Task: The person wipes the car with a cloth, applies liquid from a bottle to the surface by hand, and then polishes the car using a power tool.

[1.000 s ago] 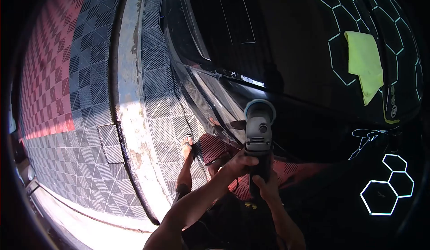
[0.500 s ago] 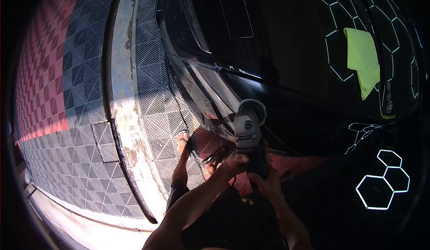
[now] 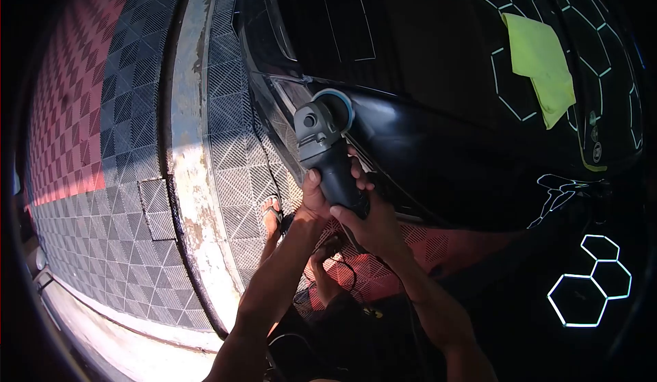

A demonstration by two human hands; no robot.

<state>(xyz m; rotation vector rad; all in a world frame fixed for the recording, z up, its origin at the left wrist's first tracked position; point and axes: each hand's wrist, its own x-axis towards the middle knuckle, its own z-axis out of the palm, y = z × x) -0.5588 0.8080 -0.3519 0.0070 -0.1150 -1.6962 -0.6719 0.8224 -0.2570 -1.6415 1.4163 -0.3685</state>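
A handheld polisher (image 3: pixel 337 180) with a grey head and black body is gripped from both sides. My left hand (image 3: pixel 315 198) is closed round the left side of its body, thumb up near the grey head. My right hand (image 3: pixel 373 228) wraps the rear of the body from the right. The round pad (image 3: pixel 343 105), blue at its rim, sits tilted against the side of a glossy black car (image 3: pixel 404 132), close to its lower front trim.
A yellow-green cloth (image 3: pixel 540 60) lies on the car's hood, where hexagon lights are reflected. Grey and red floor tiles (image 3: pixel 137 245) spread to the left, crossed by a worn pale strip (image 3: pixel 195 190). A cord (image 3: pixel 352 272) runs near my feet.
Both hands have carried the polisher up and to the left along the car's side, and its head now tilts further left. The cloth appears slightly shifted as the view moved.
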